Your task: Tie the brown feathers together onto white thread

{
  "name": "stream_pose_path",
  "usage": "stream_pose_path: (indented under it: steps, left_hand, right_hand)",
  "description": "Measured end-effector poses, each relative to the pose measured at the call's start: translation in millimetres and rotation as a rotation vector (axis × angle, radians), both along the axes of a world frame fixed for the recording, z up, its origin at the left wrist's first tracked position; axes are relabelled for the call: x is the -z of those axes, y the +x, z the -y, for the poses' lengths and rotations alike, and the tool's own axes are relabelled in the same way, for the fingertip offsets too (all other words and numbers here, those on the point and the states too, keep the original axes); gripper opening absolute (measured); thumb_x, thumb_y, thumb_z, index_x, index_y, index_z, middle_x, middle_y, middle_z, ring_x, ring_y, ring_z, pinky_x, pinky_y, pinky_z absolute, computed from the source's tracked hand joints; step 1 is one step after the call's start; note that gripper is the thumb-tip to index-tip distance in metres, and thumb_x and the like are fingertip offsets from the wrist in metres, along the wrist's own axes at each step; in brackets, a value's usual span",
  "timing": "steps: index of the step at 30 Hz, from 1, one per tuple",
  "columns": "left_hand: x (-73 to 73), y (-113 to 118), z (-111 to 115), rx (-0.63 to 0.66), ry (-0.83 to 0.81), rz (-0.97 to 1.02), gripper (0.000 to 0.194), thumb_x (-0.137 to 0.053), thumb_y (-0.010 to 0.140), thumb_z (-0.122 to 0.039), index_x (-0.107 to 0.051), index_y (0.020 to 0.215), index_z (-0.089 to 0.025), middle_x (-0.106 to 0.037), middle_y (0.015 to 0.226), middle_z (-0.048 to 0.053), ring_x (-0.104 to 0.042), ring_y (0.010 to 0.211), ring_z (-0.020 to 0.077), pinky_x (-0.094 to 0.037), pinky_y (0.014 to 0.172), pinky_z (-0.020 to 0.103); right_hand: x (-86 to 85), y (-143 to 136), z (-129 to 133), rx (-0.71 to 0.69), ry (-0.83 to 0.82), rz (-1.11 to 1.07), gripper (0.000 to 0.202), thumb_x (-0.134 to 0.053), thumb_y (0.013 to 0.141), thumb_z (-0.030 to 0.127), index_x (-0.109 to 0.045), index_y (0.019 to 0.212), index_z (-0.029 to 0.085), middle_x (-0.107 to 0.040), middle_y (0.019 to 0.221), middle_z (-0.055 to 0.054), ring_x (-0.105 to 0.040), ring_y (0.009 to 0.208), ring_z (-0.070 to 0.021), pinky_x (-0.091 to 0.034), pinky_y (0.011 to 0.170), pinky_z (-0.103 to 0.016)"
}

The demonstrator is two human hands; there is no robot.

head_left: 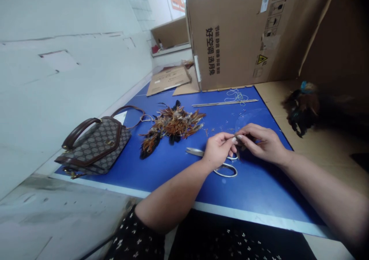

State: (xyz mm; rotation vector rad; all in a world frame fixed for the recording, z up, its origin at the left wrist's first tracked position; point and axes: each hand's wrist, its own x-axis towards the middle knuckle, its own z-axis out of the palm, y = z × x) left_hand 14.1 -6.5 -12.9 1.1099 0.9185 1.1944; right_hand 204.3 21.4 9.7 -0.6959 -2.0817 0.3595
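Blue covers the table [253, 192] across the middle of the frame, where the 2 hands meet right of centre. The left hand [216, 151] and the right hand [263, 142] are close together, thumbs and fingertips pinched on a small brownish piece [236, 135] — its shape mostly hidden by the fingers. Scissors [195, 151] lie beneath the left hand, blades toward the left of the frame, 1 handle loop showing whole below it. Near the centre of the frame sits a loose pile of feathers [175, 124], brown, orange and black, with tiny scraps to its right. Above the hands are thin sticks [223, 103], with tangled thread [236, 97] beside them. Middle left, a patterned handbag [99, 146] rests on the table. Upper right stands a big cardboard box [233, 48]; at the right — in shadow — is a dark feather bundle [302, 108] with a blue part.
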Motion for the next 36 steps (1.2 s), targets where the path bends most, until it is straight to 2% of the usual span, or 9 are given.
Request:
stream_pose_path:
  steps: [4,8,11,16,25,30,33,36]
  left_hand:
    - [-2.4,-1.7,-1.8,-0.071,0.014,0.013,0.036,-0.078,0.083,-0.046,-0.064,0.092,-0.014,-0.066,0.066,0.0,-0.053,0.046,0.0068,-0.041,0.049,0.022]
    - [-1.2,-2.6,-4.9,-0.129,0.034,0.03,0.034,-0.076,0.085,-0.046,-0.064,0.089,-0.014,-0.065,0.064,0.0,-0.053,0.048,0.0072,-0.042,0.05,0.022]
    - [0.8,-3.4,-6.5,-0.15,0.042,0.017,0.036,-0.075,0.085,-0.048,-0.064,0.088,-0.014,-0.065,0.064,0.0,-0.054,0.049,0.0072,-0.043,0.052,0.022]
    - [4.0,-4.2,-7.6,-0.158,0.054,-0.008,0.038,-0.074,0.086,-0.052,-0.064,0.088,-0.015,-0.065,0.065,0.001,-0.053,0.049,0.007,-0.042,0.052,0.022]
    - [3.6,-3.7,-6.6,-0.149,0.058,-0.019,0.039,-0.072,0.088,-0.052,-0.064,0.088,-0.015,-0.063,0.063,0.0,-0.052,0.048,0.0066,-0.04,0.05,0.021]
    - [1.3,-3.2,-4.3,-0.15,0.045,-0.033,0.037,-0.073,0.088,-0.051,-0.064,0.088,-0.015,-0.062,0.063,-0.001,-0.05,0.048,0.0062,-0.038,0.048,0.02]
    - [1.2,-3.5,-3.7,-0.143,0.04,-0.039,0.037,-0.072,0.088,-0.051,-0.064,0.088,-0.015,-0.062,0.062,-0.001,-0.049,0.048,0.0061,-0.038,0.048,0.02]
    - [1.8,-3.8,-3.7,-0.134,0.042,-0.051,0.038,-0.071,0.088,-0.053,-0.064,0.087,-0.016,-0.062,0.061,-0.001,-0.049,0.047,0.0063,-0.038,0.048,0.02]
  right_hand:
    - [4.3,17.0,-11.1,0.1,0.018,0.108,0.009,-0.062,0.098,0.027,-0.071,0.099,0.024,-0.072,0.094,-0.007,-0.068,0.084,-0.022,-0.056,0.08,-0.037]
    - [10.3,33.2,-24.3,0.088,0.046,0.4,0.013,-0.066,0.093,0.03,-0.074,0.101,0.023,-0.072,0.097,-0.01,-0.066,0.092,-0.0262,-0.055,0.086,-0.042]
    - [13.5,34.9,-28.4,0.104,0.054,0.478,0.017,-0.07,0.089,0.031,-0.077,0.102,0.023,-0.073,0.098,-0.012,-0.066,0.094,-0.0277,-0.055,0.088,-0.045]
    - [13.8,27.8,-27.5,0.124,0.037,0.448,0.014,-0.06,0.094,0.025,-0.074,0.09,0.022,-0.071,0.09,-0.011,-0.065,0.089,-0.0262,-0.055,0.083,-0.042]
    - [10.7,22.7,-21.9,0.203,0.039,0.187,0.004,-0.06,0.095,0.024,-0.064,0.096,0.025,-0.072,0.101,-0.01,-0.067,0.096,-0.0283,-0.054,0.091,-0.047]
    - [10.8,22.5,-21.2,0.092,0.057,0.351,0.014,-0.068,0.09,0.026,-0.071,0.104,0.024,-0.073,0.113,-0.011,-0.067,0.105,-0.03,-0.053,0.095,-0.048]
    - [15.9,24.3,-24.9,0.097,0.073,0.447,0.021,-0.07,0.088,0.027,-0.074,0.108,0.023,-0.073,0.118,-0.013,-0.068,0.106,-0.0308,-0.053,0.095,-0.05]
    - [21.4,25.4,-29.7,0.092,0.064,0.445,0.017,-0.068,0.089,0.023,-0.077,0.103,0.023,-0.075,0.116,-0.013,-0.069,0.103,-0.0299,-0.054,0.092,-0.049]
